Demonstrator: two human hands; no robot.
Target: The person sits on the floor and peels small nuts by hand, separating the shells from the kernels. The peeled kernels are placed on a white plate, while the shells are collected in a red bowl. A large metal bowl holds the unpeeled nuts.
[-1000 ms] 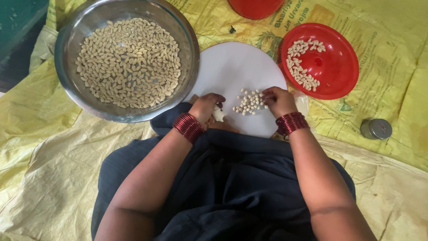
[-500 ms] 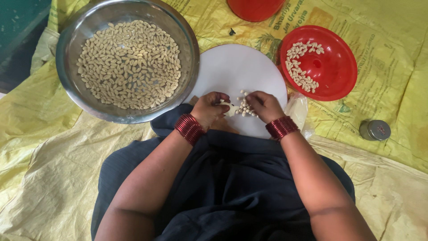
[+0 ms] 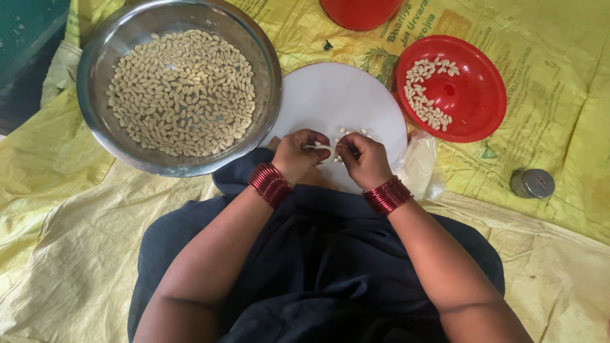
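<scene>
My left hand (image 3: 300,154) and my right hand (image 3: 362,159) meet over the near edge of a round white board (image 3: 330,95), both pinching one pale cashew kernel (image 3: 324,148) between the fingertips. A few loose kernels (image 3: 353,132) lie on the board just beyond my right hand; more are hidden under it. Red bangles circle both wrists. A big steel bowl (image 3: 95,76) full of pale kernels sits to the left, its rim close to my left hand.
A red plastic plate (image 3: 476,101) with a curved row of kernels lies to the right. Another red plate (image 3: 361,11) shows at the top edge. A crumpled clear bag (image 3: 418,166) and a small metal tin (image 3: 532,183) rest on the yellow sack sheet (image 3: 559,63).
My right hand has slid left from the kernel pile toward my left hand, and both now pinch one kernel together. The visible pile beside my right hand has shrunk.
</scene>
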